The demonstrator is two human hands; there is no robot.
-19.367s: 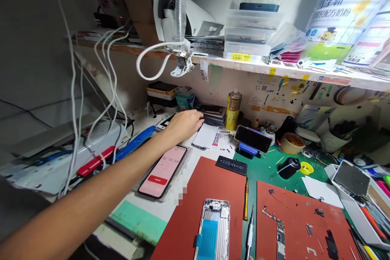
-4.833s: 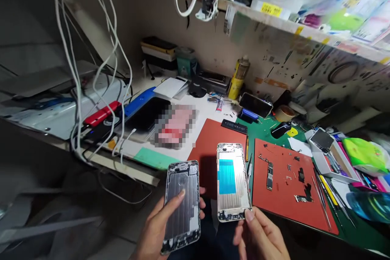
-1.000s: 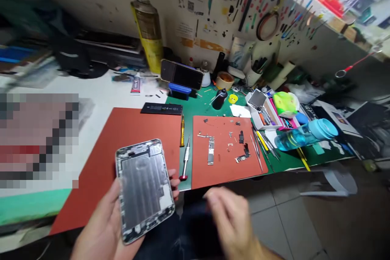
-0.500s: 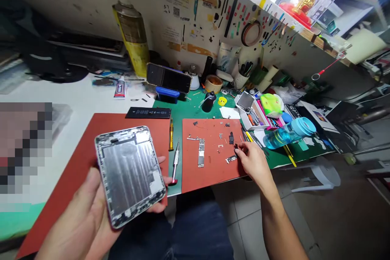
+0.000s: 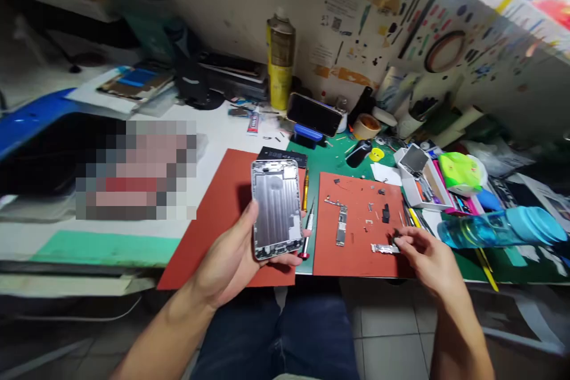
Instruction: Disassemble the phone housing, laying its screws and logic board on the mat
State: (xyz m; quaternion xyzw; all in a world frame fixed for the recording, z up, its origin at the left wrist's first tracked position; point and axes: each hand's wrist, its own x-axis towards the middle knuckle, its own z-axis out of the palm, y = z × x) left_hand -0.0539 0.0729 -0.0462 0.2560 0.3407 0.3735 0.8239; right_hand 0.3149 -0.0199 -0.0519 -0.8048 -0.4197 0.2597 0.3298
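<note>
My left hand (image 5: 231, 258) is wrapped round an emptied silver phone housing (image 5: 276, 208), its inner side facing up, above the left red mat (image 5: 200, 237). Over the right edge of the other red mat (image 5: 329, 261), my right hand (image 5: 423, 252) pinches a small dark part (image 5: 396, 236). Just left of those fingertips lies a silver metal piece (image 5: 383, 248). A logic board (image 5: 341, 225), a black part (image 5: 385, 213) and several tiny pieces are spread on the same mat. Two screwdrivers, one gold (image 5: 306, 190) and one silver (image 5: 310, 225), lie between the mats.
A black battery (image 5: 285, 156) lies behind the housing. Further back are a propped phone (image 5: 314, 114), a yellow spray can (image 5: 281, 62) and a dark bottle (image 5: 358, 153). To the right are a white tool box (image 5: 423, 184) and a blue water bottle (image 5: 499, 227).
The view has swung left, so the bench appears shifted right. The housing is held more upright and appears smaller. My right hand remains near the silver piece, fingers still pinched.
</note>
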